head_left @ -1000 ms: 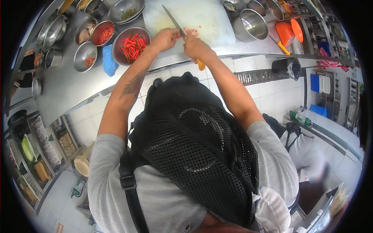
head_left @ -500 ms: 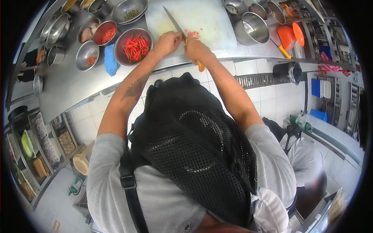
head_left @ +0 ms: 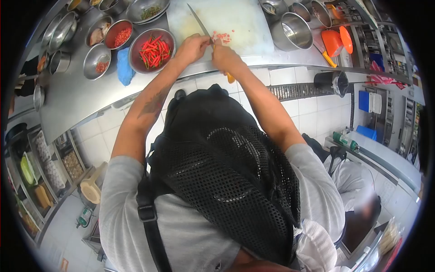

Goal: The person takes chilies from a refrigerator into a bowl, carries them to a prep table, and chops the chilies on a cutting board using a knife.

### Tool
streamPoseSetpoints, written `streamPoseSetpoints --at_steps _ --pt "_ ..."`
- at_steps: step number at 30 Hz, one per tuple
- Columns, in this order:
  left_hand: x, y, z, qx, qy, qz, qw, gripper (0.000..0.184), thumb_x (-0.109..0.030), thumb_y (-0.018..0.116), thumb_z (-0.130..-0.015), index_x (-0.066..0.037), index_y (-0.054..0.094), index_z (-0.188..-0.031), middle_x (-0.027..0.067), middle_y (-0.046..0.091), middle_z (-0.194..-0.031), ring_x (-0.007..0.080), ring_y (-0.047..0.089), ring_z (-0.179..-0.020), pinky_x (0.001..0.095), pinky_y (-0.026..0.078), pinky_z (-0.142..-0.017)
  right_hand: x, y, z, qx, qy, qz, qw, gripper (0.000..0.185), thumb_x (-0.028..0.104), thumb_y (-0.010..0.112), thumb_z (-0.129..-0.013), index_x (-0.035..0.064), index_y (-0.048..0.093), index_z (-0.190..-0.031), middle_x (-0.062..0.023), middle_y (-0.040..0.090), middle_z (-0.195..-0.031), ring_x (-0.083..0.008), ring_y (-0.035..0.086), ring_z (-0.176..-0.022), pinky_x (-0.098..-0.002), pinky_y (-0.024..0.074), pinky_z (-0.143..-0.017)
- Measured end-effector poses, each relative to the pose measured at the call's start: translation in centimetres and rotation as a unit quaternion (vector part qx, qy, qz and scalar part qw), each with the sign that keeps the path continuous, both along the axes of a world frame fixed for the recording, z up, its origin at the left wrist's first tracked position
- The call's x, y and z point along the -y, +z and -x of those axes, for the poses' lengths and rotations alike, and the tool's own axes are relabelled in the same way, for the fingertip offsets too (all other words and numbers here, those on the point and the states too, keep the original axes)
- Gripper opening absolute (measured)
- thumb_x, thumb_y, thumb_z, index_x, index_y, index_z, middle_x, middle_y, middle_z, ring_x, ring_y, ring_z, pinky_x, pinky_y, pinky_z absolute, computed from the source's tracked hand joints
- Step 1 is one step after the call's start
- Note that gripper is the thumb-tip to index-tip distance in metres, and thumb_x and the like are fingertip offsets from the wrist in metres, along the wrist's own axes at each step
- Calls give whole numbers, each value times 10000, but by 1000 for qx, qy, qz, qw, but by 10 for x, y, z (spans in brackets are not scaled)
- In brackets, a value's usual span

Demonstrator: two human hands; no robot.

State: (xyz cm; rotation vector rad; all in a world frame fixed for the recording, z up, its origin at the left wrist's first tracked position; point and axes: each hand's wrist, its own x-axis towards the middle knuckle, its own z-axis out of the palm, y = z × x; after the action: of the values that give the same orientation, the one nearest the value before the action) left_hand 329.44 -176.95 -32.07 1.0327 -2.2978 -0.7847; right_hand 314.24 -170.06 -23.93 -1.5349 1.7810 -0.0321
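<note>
My right hand (head_left: 225,57) is wrapped round the yellow handle of a long knife (head_left: 197,19), whose blade points up and left over the white cutting board (head_left: 249,22). Left of the blade, my left hand (head_left: 193,48) is closed at the board's near edge, its fingertips pinched close to the knife; what they hold is too small to make out. Chopped red chilli pieces (head_left: 222,36) lie on the board just beyond my right hand. A steel bowl of whole red chillies (head_left: 154,52) stands left of my left hand.
Left on the steel counter (head_left: 68,97) are a blue cloth (head_left: 123,67), a bowl of chopped chilli (head_left: 119,36) and several other bowls. To the right stand a steel pot (head_left: 292,31), an orange container (head_left: 332,43) and a yellow-handled tool (head_left: 329,59). Another person (head_left: 351,181) is at lower right.
The whole view has shifted slightly. Both hands stay close together at the knife, with only small movements. The other person at lower right has changed posture a little.
</note>
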Motion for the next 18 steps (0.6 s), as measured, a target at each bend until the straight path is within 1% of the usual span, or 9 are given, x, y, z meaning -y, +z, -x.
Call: streamPoseSetpoints --at_steps 1,3,5,8,10,12,15,16,18 --pt "-1 -1 0 1 0 -1 1000 165 -76 604 -897 -98 680 -1042 182 669 -921 397 650 -924 487 519 -805 3 8 1 3 -13 -4 1000 426 28 435 -883 -74 428 -1297 -219 697 -747 -290 690 -537 -397 565 -498" --pt "-2 -3 -2 -17 7 25 1000 172 -35 574 -864 -83 677 -992 192 670 -884 411 648 -893 498 521 -805 2 19 -5 12 -28 -10 999 427 29 436 -883 -68 428 -1299 -221 697 -750 -290 689 -536 -398 566 -502" --pt "2 -7 -2 -6 5 25 1000 184 -31 568 -860 -84 678 -997 191 673 -886 407 650 -900 500 523 -811 -2 31 -6 7 -24 -27 999 412 44 419 -904 -64 429 -1302 -224 705 -784 -292 693 -548 -399 566 -503" --pt "0 -3 0 -9 1 9 1000 201 -21 560 -851 -83 680 -999 190 682 -892 399 656 -913 500 528 -818 5 -2 -5 23 -27 6 999 409 45 429 -908 -58 423 -1304 -221 703 -780 -293 697 -560 -400 565 -505" --pt "2 2 -4 -15 -1 5 1000 205 -16 557 -846 -81 682 -996 190 687 -897 396 659 -920 498 531 -820 10 7 -1 13 -21 -4 1000 390 44 446 -908 -50 439 -1286 -217 703 -783 -295 699 -564 -405 566 -506" --pt "5 -4 -2 18 11 8 1000 201 -23 571 -834 -80 687 -989 193 693 -907 397 663 -916 489 536 -819 2 28 -3 -7 -14 -28 999 388 44 456 -904 -41 440 -1282 -214 705 -787 -295 701 -567 -404 574 -532" --pt "5 -8 -2 -5 7 5 1000 193 -34 587 -828 -81 692 -982 196 691 -902 403 665 -893 486 539 -803 2 -8 -5 -22 8 24 999 364 59 455 -916 -45 446 -1265 -209 711 -805 -296 707 -577 -403 576 -530" --pt "3 -11 -1 -4 6 2 1000 193 -34 587 -828 -81 692 -982 196 691 -902 403 665 -893 486 539 -803 2 -4 -4 -21 7 22 1000 364 59 455 -916 -45 446 -1265 -209 711 -805 -296 707 -577 -403 576 -530" --pt "7 -14 -3 -24 11 2 1000 195 -49 606 -823 -86 695 -993 196 688 -896 406 666 -875 488 537 -786 10 12 -4 17 -32 -16 999 354 58 454 -918 -52 446 -1255 -207 711 -789 -294 707 -570 -396 578 -517"
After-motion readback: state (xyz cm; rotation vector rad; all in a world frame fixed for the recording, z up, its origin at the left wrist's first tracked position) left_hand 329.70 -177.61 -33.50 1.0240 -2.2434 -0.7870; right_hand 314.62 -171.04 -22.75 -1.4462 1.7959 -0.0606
